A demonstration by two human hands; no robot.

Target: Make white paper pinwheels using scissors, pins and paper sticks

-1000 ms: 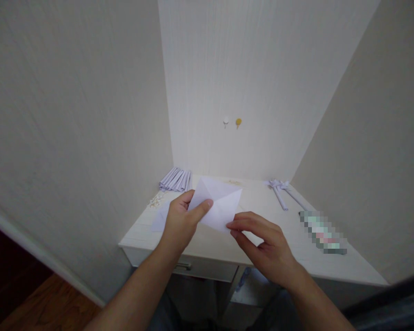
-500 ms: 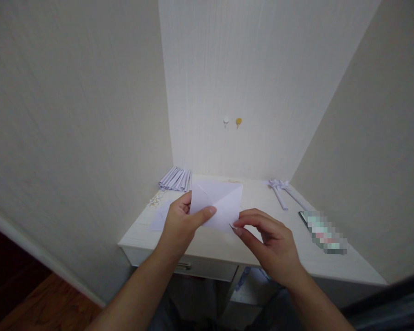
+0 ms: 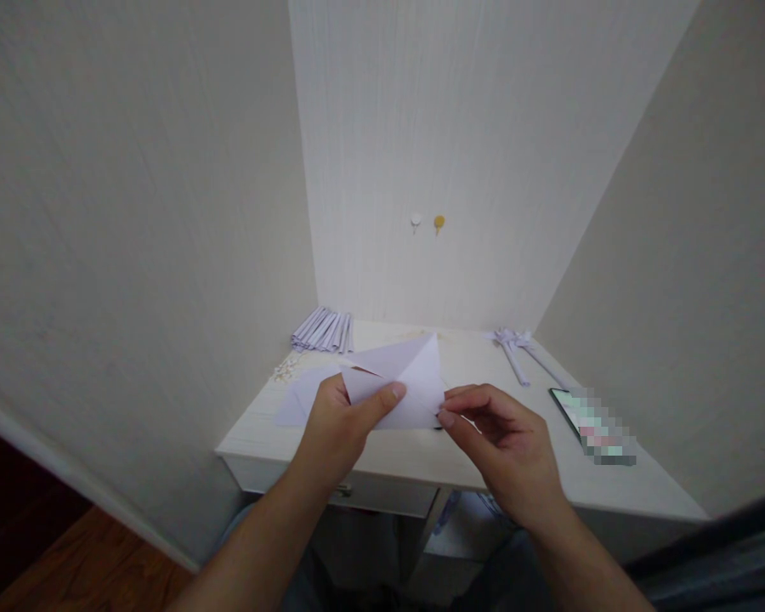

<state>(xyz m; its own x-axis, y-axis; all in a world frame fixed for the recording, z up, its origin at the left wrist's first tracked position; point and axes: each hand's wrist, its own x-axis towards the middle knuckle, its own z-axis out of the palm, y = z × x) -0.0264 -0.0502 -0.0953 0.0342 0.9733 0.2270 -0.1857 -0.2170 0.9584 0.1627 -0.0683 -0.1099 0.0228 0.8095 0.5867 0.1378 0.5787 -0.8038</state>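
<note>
I hold a creased white paper sheet point(image 3: 414, 382) above the front of a small white table point(image 3: 414, 455). My left hand point(image 3: 341, 425) pinches its left part, thumb on top. My right hand point(image 3: 507, 446) pinches its lower right corner between thumb and fingers. One flap of the sheet points up into a triangle. A second flat white sheet point(image 3: 299, 404) lies on the table under and left of my left hand.
A bundle of folded paper strips point(image 3: 324, 331) lies at the back left, small pale bits point(image 3: 286, 369) beside it. Folded paper pieces point(image 3: 519, 350) sit at the back right. A phone point(image 3: 592, 414) lies on the right. Walls close in on three sides; two pins point(image 3: 427, 223) mark the back wall.
The sheet has been folded further: its top edge has tipped into a pointed flap. Both hands have drawn closer together and slightly lower, still pinching the paper.
</note>
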